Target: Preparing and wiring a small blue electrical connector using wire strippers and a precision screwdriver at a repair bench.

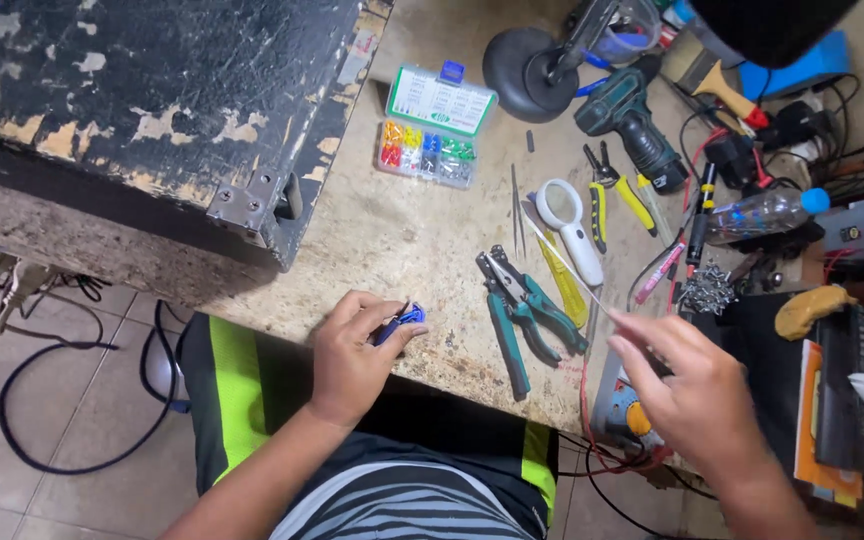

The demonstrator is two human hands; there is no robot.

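My left hand [352,355] pinches a small blue connector [402,320] at the near edge of the desk [402,240]. My right hand [687,385] holds a thin pale wire [562,258] between its fingertips, above the green-handled crimping pliers [522,310] and beside the white magnifier [567,225].

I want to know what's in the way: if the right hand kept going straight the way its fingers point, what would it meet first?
The right hand points up-left, pinching a thin wire. Straight on, it would likely reach the green crimping pliers first, though depth is hard to judge.
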